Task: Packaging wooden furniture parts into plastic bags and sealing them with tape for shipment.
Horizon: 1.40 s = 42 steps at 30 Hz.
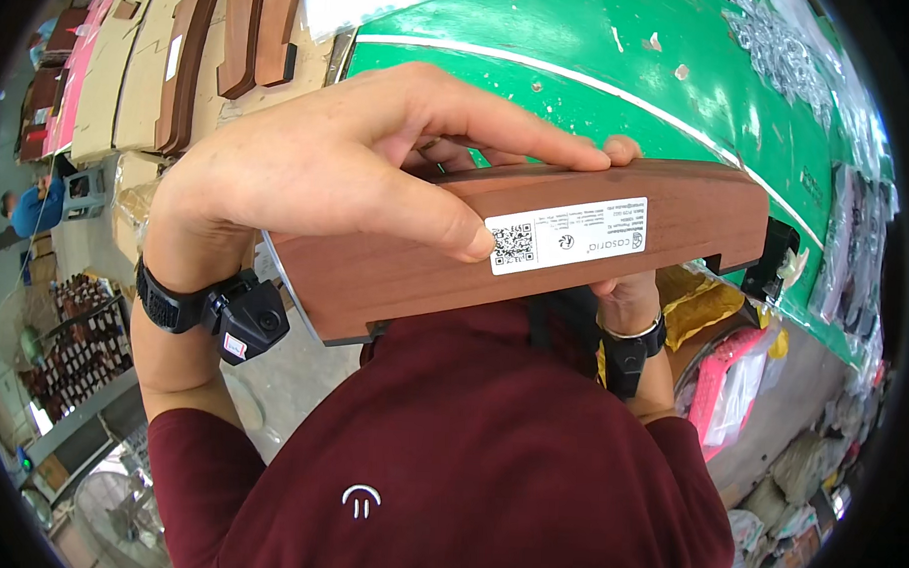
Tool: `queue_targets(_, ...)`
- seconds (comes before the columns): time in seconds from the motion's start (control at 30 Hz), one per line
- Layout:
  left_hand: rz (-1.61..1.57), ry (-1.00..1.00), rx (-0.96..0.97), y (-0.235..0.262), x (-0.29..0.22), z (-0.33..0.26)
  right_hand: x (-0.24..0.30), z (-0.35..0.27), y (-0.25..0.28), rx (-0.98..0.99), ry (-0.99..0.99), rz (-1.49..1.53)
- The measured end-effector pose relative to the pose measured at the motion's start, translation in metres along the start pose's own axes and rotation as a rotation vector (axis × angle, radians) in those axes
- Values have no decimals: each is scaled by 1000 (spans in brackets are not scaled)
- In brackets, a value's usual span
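Label (568,250) with square code (513,246) on wood-grained piece (425,278) in both hands (328,169)

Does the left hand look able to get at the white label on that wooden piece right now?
Yes, most likely: the left hand has its thumb right at the white label, whose face lies uncovered on the wooden piece.

Light was bright, fairly even; white patch (384,1) at top centre blew out. Green tabletop (580,118) shone, clear plastic (783,55) glittered upper right. Label (566,238) looked sharp, far-left background soft. Fisheye bent straight edges; corners were black
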<state>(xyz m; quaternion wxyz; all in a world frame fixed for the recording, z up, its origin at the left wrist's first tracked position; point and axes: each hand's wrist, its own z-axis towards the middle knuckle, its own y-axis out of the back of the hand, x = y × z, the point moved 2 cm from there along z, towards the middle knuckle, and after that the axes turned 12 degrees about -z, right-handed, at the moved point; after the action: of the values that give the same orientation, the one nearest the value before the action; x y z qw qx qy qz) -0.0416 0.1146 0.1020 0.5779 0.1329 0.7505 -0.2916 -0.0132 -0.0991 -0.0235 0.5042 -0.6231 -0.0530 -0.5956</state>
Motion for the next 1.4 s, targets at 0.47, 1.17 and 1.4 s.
queue_targets(0.47, -69, 19, -9, -2, 1, -1, -2, -1, -4, -10, -31, 50)
queue_targets(1.17, -42, 29, -25, -2, 1, -3, 0, -1, 0, 31, 30, -46)
queue_targets(1.4, -32, -6, -16, -3, 2, -3, -2, -1, 1, -14, -16, -31)
